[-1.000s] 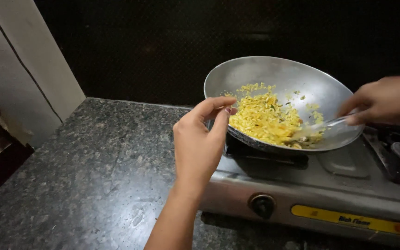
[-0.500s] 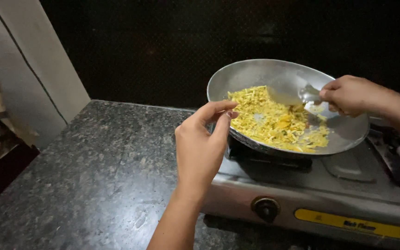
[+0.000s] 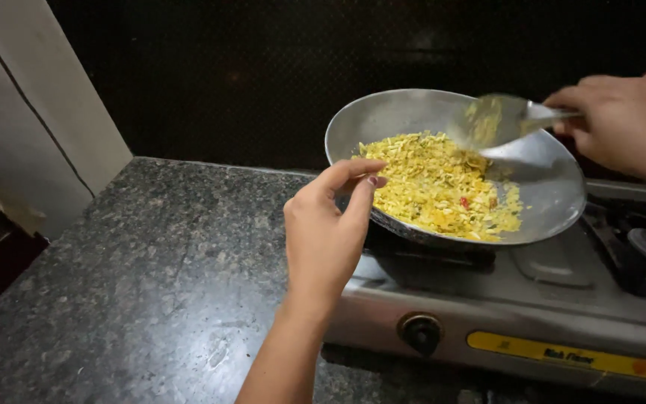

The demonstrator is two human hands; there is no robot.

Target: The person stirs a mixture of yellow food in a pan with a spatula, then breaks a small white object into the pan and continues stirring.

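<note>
Lifted clear of the food since half a second ago, the spoon (image 3: 499,120) is now held up over the far side of the pan (image 3: 555,194), gripped by its handle in the closed right hand (image 3: 626,123), and its bowl is blurred. Near rim of the pan is pinched between thumb and fingers of the left hand (image 3: 327,236), and the pan is kept tilted on the left burner of the steel stove (image 3: 532,299). Yellow food (image 3: 443,187) is heaped in the pan's lower half, with the dark speckled counter (image 3: 136,269) seen alongside.
</note>
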